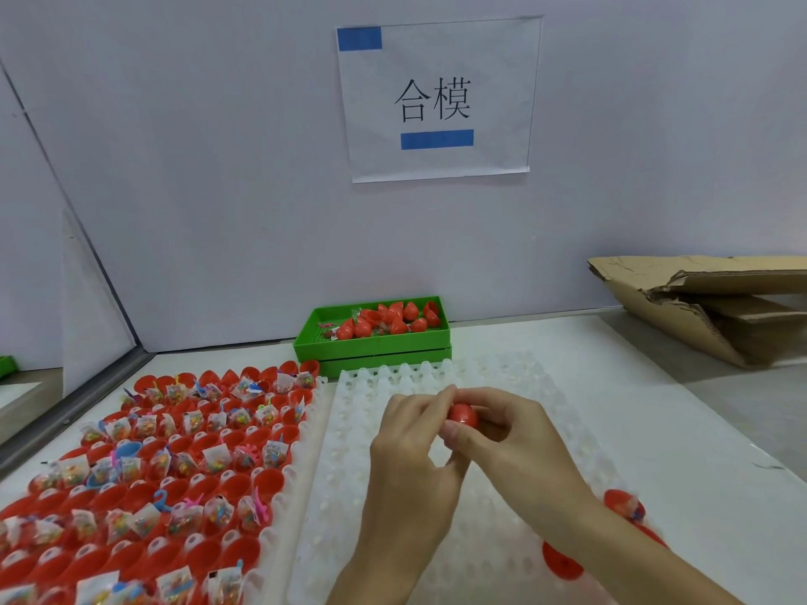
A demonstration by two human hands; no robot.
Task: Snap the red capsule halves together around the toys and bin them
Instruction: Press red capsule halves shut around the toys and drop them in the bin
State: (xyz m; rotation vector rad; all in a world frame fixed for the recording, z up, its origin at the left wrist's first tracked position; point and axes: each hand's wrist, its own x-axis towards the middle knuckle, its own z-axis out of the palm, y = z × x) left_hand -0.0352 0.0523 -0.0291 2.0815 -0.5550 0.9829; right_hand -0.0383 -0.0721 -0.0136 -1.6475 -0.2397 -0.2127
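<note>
Both hands meet over the empty white tray (358, 434). My left hand (412, 447) and my right hand (502, 434) pinch one red capsule (463, 415) between their fingertips; its seam is hidden by the fingers. On the left lies a white tray of red capsule halves (183, 482), several of them holding small bagged toys (218, 458). A green bin (371, 347) at the back holds several closed red capsules (395, 318). More red capsule halves (563, 563) lie under my right forearm, one with a toy in it (624, 504).
Flattened cardboard (716, 307) lies at the back right. A paper sign (436, 98) hangs on the white wall behind the bin. A metal edge (74, 408) runs along the table's left side.
</note>
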